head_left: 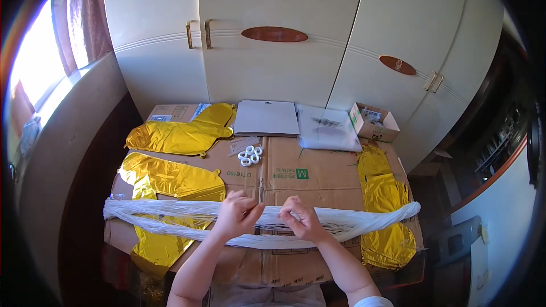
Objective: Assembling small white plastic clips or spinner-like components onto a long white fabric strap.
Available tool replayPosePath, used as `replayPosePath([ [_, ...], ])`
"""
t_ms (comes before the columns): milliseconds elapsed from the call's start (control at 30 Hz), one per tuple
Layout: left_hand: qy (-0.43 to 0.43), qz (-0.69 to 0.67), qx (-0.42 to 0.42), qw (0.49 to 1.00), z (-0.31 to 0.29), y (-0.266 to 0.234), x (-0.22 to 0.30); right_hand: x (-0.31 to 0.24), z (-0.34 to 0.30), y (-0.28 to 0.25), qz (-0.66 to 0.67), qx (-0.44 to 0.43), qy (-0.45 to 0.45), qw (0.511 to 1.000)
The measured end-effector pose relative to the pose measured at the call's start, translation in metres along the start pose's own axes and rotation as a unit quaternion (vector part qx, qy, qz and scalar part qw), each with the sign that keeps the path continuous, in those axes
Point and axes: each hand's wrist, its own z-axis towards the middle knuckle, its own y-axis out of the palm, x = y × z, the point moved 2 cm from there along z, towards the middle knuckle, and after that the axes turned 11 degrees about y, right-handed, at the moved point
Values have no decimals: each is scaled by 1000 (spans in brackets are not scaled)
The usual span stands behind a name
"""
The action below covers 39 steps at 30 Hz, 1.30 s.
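The skein (361, 222) is running nine-to-three o'clock beneath your curled left hand (238, 216) and right hand (302, 219), equally near; whether they're pinching it, I can't tell.

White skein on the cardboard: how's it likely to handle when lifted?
Probably floppy: the white skein is a long loop of many thin strands, curving at both ends. Likely light for its length, as gaps show between strands. Apt to snag or tangle, since its middle is splayed into loose threads.
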Motion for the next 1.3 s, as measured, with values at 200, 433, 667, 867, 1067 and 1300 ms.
replayPosePath([
  [200,-219,-590,205,749,4,3,7,5,1,13,-96,-19,-22,995],
  [433,-66,-103,-33,992,-1,3,6,-8,1,-3,-38,37,-29,998],
  [667,-168,-411,208,872,7,2,15,-1,2,9,-99,-11,-37,994],
  [867,-142,-327,-28,934,-10,8,-2,-9,1,0,-56,51,-20,997],
  [1067,-154,-461,207,849,7,3,16,0,1,9,-116,-20,-50,992],
  [1300,-252,-504,-20,826,-13,6,-1,-5,1,-1,-62,57,-24,996],
])
